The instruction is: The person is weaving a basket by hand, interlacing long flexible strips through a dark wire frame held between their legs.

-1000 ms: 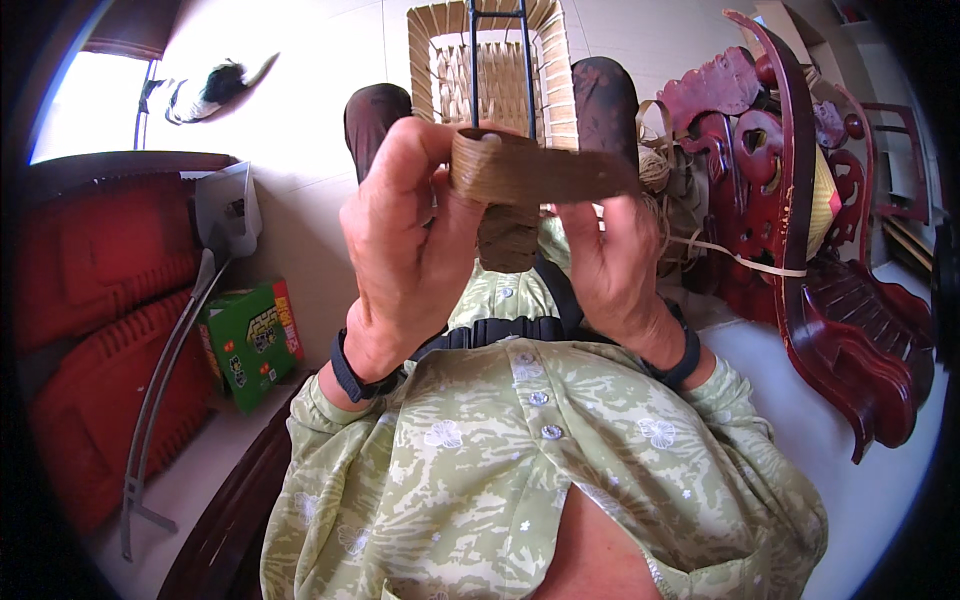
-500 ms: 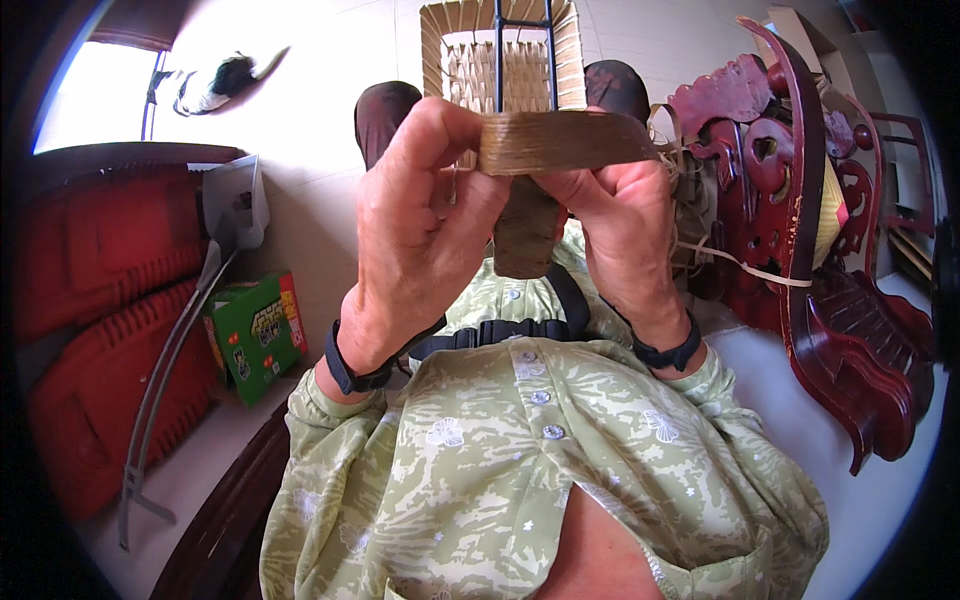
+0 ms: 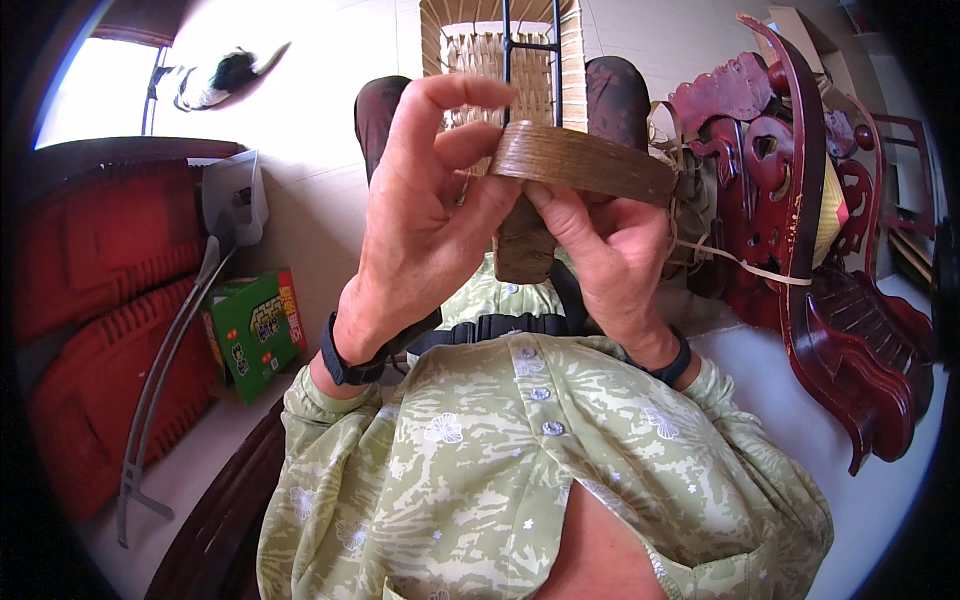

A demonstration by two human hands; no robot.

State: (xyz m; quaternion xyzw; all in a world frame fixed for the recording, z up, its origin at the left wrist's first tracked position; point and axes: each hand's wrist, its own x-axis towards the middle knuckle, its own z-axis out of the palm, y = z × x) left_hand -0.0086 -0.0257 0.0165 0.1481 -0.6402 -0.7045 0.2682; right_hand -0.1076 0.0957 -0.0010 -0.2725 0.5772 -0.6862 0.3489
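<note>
A flat brown strip (image 3: 590, 163) with fine lengthwise grain curves in front of my chest. A brown piece (image 3: 524, 245) hangs below it; whether the two are joined is hidden. My left hand (image 3: 425, 200) has its thumb against the strip's left bend, a finger close behind, and its index finger raised away. My right hand (image 3: 615, 245) is closed under the strip, thumb pressed near its lower edge and the other fingers curled, partly hidden. Just beyond, between my knees, is a pale woven basket (image 3: 432, 60) with a dark bar frame (image 3: 530, 46) over it.
To my right stands a carved dark-red wooden chair (image 3: 800, 200), with pale strips (image 3: 735, 262) beside it. Red cushions (image 3: 110, 230), a green box (image 3: 255, 330) and a curved grey metal rod (image 3: 165, 375) lie left. A black-and-white animal (image 3: 215, 82) is on the floor at far left.
My left index finger has lifted off the strip and its fingers have spread. The strip has tilted, its right end lower. The dark frame has shifted slightly right.
</note>
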